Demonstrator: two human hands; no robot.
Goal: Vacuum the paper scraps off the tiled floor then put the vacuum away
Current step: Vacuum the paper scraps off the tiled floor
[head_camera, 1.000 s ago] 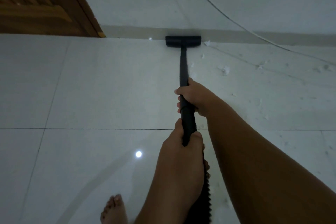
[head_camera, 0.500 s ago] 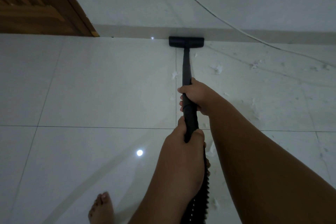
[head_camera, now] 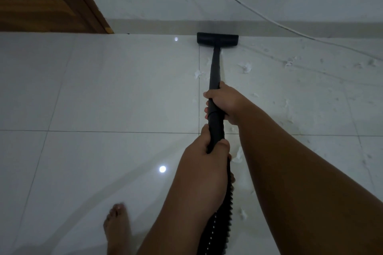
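Note:
A black vacuum wand (head_camera: pixel 214 68) runs away from me to its flat black floor head (head_camera: pixel 217 38), which sits against the skirting at the foot of the wall. My right hand (head_camera: pixel 224 102) grips the wand higher up. My left hand (head_camera: pixel 207 158) grips it just below, where the ribbed black hose (head_camera: pixel 222 219) begins. White paper scraps (head_camera: pixel 246 67) lie scattered on the pale tiled floor (head_camera: pixel 103 89), mostly to the right of the wand, with a few right beside it.
A wooden door (head_camera: pixel 41 0) stands at the upper left. A thin white cord (head_camera: pixel 269 20) slants down the wall and onto the floor at the right. My bare foot (head_camera: pixel 117 225) is on the tiles at the bottom left.
The view has shifted so the floor head and wand sit further right in the frame. More scraps show beside the wand. My foot has moved left. Both hands keep their grip.

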